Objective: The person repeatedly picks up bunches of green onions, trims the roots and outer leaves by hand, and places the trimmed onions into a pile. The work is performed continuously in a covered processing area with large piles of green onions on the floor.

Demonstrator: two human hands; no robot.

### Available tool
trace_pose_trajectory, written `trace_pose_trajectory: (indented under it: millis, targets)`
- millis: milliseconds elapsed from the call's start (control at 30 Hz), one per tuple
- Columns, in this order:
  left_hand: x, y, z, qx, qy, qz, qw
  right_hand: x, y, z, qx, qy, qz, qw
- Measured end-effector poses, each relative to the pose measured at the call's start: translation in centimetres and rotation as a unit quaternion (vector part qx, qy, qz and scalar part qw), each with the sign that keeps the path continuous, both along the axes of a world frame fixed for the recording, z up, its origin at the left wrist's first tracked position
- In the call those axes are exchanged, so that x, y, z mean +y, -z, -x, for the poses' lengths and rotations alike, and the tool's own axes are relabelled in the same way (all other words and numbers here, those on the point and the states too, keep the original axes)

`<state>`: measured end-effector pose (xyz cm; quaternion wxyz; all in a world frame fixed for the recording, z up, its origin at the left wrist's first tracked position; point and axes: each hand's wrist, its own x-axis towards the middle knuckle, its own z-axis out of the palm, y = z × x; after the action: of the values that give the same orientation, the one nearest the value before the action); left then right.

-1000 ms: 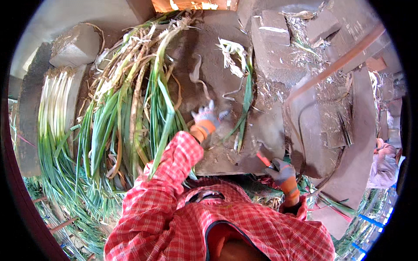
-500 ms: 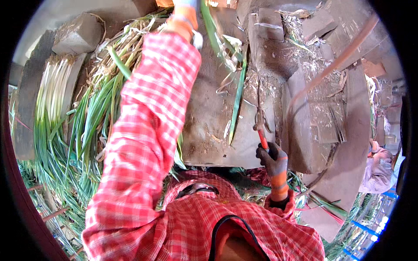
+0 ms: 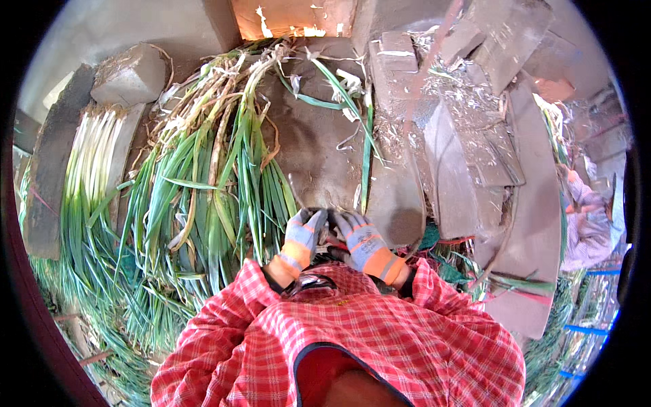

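Note:
My left hand (image 3: 299, 242), in a grey and orange glove, is at the near edge of the work board (image 3: 315, 173) with its fingers curled. My right hand (image 3: 369, 245), gloved alike, is close beside it, fingers bent and their tips turned toward the left hand. Whatever lies between or under the fingers is mostly hidden; a small reddish and dark patch shows there. Just above the left hand a thin stick-like piece points away. Nearest to that hand lies a large heap of untrimmed spring onions (image 3: 220, 159), green leaves toward me and dry roots away.
Trimmed spring onions (image 3: 95, 152) with white stems lie at far left beside a stone block (image 3: 130, 73). Loose green leaves (image 3: 367, 166) lie on the board. Wooden pieces (image 3: 451, 166) and scraps are at right, with a brown cord. Another person's sleeve (image 3: 584, 220) shows at far right.
My left hand has come back from the far side to the near edge. My right hand has moved left beside it, and its red-handled tool no longer shows clearly. The onion heap is uncovered.

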<state>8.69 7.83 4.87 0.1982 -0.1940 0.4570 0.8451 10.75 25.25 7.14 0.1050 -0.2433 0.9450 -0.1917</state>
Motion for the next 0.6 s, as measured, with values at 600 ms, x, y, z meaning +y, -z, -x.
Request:
trace_pose_trajectory:
  millis: [600]
  targets:
    - [-21.6,-9.5,-5.3,0.261,0.060,0.298,0.916,10.5,4.1,-3.0,0.054,-0.041,-0.259,0.963]
